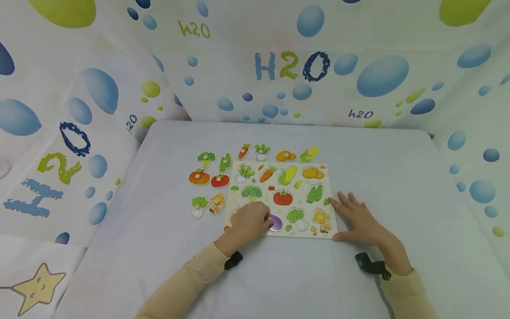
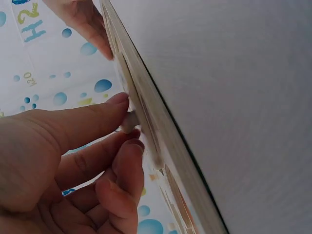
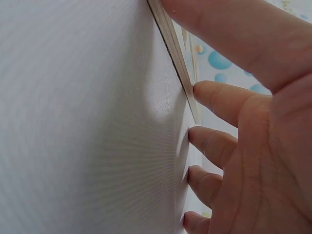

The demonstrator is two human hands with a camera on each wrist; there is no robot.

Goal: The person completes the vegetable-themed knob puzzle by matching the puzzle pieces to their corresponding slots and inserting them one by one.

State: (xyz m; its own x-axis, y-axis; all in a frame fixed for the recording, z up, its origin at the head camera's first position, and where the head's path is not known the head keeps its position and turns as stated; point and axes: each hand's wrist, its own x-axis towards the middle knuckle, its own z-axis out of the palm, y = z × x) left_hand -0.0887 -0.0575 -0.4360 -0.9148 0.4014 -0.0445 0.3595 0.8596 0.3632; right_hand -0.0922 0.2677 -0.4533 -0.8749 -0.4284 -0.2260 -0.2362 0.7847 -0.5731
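Note:
A wooden vegetable puzzle board (image 1: 303, 195) lies flat on the table. My left hand (image 1: 248, 222) is over its lower edge, beside a purple eggplant piece (image 1: 276, 223). In the left wrist view, thumb and fingers of the left hand (image 2: 83, 151) pinch the piece's small knob (image 2: 130, 121); the piece lies against the board. My right hand (image 1: 360, 221), fingers spread, touches the board's right edge near the lower corner. The right wrist view shows the thumb and index finger (image 3: 219, 100) at that edge, other fingertips on the tablecloth. The left hand covers part of the board's lower left.
Loose knobbed pieces lie left of the board: broccoli (image 1: 206, 158), pumpkin (image 1: 199, 177), tomato (image 1: 220, 180), cabbage (image 1: 199, 206), mushroom (image 1: 217, 203) and a green one (image 1: 225, 162). Behind it are carrot (image 1: 244, 151), radish (image 1: 262, 152), potato (image 1: 286, 156) and corn (image 1: 309, 154).

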